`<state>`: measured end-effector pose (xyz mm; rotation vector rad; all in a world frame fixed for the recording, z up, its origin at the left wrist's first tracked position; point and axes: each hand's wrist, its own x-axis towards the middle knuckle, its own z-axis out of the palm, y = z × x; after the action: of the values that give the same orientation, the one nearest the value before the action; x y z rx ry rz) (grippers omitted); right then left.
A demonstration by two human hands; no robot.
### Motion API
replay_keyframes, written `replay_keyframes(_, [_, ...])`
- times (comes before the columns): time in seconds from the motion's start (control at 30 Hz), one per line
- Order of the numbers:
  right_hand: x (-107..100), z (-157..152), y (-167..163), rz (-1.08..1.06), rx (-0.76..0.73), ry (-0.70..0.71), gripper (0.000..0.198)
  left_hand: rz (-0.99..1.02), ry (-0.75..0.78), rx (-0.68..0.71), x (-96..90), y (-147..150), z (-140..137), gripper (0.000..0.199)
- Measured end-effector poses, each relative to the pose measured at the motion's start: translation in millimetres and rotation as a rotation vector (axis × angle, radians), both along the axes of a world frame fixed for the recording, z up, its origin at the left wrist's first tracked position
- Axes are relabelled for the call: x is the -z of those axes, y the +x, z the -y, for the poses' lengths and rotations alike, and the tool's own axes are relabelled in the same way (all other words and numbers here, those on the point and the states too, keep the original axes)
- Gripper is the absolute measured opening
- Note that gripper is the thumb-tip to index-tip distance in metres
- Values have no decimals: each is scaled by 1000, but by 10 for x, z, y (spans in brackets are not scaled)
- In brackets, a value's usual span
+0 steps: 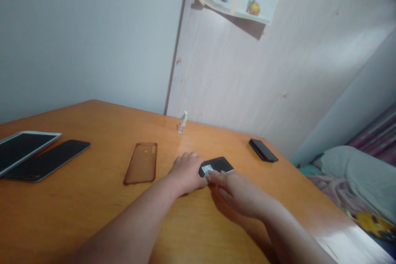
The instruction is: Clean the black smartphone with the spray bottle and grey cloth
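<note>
A small black flat box-like thing [219, 165] with a white label at its near left corner is between my hands in the middle of the table. My left hand [187, 173] grips its left end, with the fingers curled at the far side and the thumb toward me. My right hand [238, 192] comes in from the right, its forefinger stretched out and touching the label. The other right fingers are partly hidden below it. To the left of my left hand lies a clear brown phone case [141, 163]. A small clear bottle [182, 123] stands upright beyond my hands.
A black phone [49, 160] and a white-framed tablet [24, 148] lie at the left of the wooden table [102, 214]. Near the right edge is a dark phone or wallet [262, 150]. Walls rise behind. Bedding [359, 173] lies past the right edge.
</note>
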<state>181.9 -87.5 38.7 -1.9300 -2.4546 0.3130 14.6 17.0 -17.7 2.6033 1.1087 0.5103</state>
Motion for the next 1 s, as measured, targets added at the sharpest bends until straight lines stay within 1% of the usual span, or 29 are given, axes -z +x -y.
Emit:
replay_keyframes(0.1, [-24,-24,56,11,96,11,41,1,-15,-9,-15,2,9,43])
replay_keyframes(0.17, [-28,-51,121,27,148,21,40,2,-19,-20,-26,6,14,46])
replay_keyframes(0.23, [-20,-63,137,17,117,15,38,5,-30,-23,-35,10,19,53])
replay_keyframes(0.33, [32,-67,47,-19,23,20,37,15,-53,-28,-35,15,22,60])
replay_keyframes(0.43, [133,-111,-62,-40,-28,71,40,34,-72,-39,-11,18,14,63])
replay_keyframes(0.53, [236,-208,-61,-53,-65,123,47,51,-66,-38,24,21,1,65])
replay_keyframes(0.57, [257,-240,-34,-45,-52,139,47,54,-58,-34,34,23,-4,65])
replay_keyframes(0.63, [263,-282,40,-2,40,156,44,55,-44,-35,46,27,-9,67])
replay_keyframes(0.7, [220,-276,101,42,158,148,38,54,-41,-42,46,31,-11,69])
replay_keyframes(0.73, [188,-256,113,47,183,132,37,54,-44,-44,42,31,-10,69])
replay_keyframes(0.77, [155,-228,110,35,172,108,36,54,-49,-45,36,31,-8,70])
replay_keyframes(0.8, [127,-198,91,7,130,84,37,51,-56,-43,30,29,-6,69])
replay_keyframes(0.87, [106,-155,24,-67,11,61,40,47,-64,-35,21,24,-2,69])
replay_keyframes(0.93, [144,-166,-38,-113,-73,64,44,51,-56,-31,23,19,-1,67])
replay_keyframes(1.0, [219,-236,-40,-112,-91,78,47,58,-41,-31,31,17,-2,64])
